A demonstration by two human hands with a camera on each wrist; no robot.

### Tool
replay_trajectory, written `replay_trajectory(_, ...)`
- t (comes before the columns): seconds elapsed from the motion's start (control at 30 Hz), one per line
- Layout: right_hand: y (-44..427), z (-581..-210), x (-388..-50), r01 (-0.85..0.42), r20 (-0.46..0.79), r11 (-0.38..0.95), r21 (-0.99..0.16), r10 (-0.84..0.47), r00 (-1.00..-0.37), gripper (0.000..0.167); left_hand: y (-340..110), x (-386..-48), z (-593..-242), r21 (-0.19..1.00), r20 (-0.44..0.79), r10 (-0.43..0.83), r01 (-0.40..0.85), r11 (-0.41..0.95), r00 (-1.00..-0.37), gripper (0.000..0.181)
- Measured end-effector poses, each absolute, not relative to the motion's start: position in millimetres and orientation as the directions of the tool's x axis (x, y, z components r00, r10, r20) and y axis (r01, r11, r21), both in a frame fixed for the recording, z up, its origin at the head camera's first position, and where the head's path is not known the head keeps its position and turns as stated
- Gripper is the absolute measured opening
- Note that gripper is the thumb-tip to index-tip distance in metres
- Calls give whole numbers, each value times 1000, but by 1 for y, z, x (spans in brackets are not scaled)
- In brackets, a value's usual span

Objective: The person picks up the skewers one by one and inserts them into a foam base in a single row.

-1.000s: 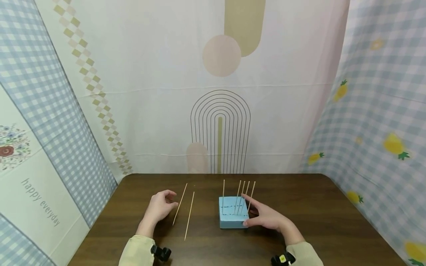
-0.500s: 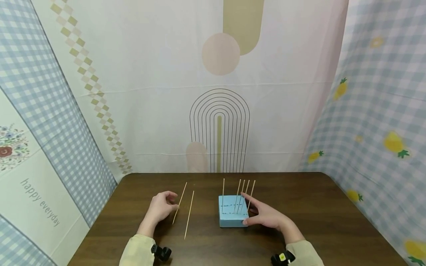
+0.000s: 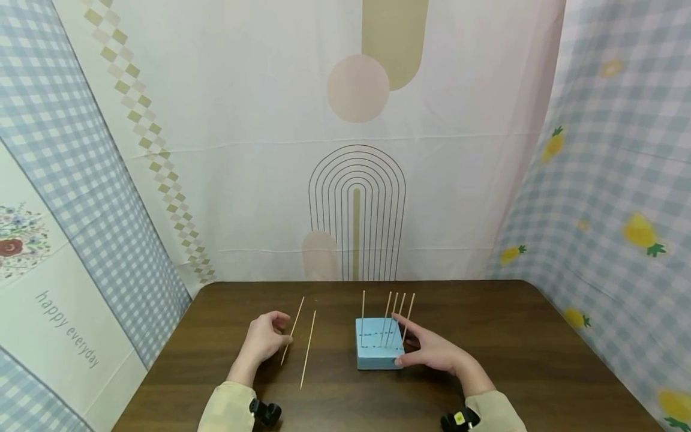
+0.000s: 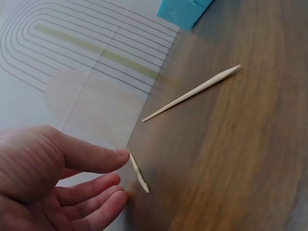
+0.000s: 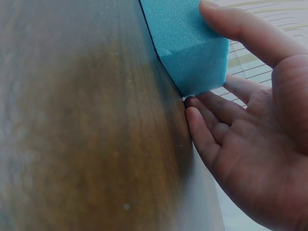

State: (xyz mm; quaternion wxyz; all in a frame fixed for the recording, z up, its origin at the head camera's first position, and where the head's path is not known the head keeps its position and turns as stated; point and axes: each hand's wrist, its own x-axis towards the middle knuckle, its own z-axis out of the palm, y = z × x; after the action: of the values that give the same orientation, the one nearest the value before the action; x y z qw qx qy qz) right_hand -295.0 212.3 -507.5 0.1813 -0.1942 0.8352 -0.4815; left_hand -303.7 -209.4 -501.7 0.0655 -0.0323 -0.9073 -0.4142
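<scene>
A light blue foam block [image 3: 372,362] sits on the table with several thin wooden skewers [image 3: 363,318] standing in its top. My right hand [image 3: 434,351] grips its right side, thumb at the front face and index finger at the back edge. In the right wrist view, the thumb presses the block [image 5: 192,67] while the lower fingers lie beside it at the table. Left of the block lie two loose skewers. My left hand [image 3: 263,337] is at the farther-left skewer [image 3: 286,354], its thumb tip touching it and the other fingers loosely bent. The second skewer [image 3: 308,351] lies apart from both hands.
The brown wooden table [image 3: 335,408] ends at a patterned white cloth [image 3: 259,180] behind. Checked cloths [image 3: 604,180] hang at both sides. Dotted dark marks run across the block's top.
My left hand has shifted slightly right, so its thumb now overlaps the farther-left skewer. The right hand and the block have stayed in place.
</scene>
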Motion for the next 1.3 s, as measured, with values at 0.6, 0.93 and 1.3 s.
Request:
replay_trajectory(0.6,212,-507,-295,-151,-110,460,-875,-493,-863,105,-204,-305,-505,765,166,-6,125,632,-986,54)
replay_trajectory(0.93,212,-507,-294,-151,-111,459,-876,-495,-862,105,-198,-302,-505,756,174,-36,110,645,-984,61)
replay_trajectory(1.3,211,-507,-294,-155,-108,458,-875,-497,-861,105,-198,-300,-504,735,221,-55,129,666,-974,62)
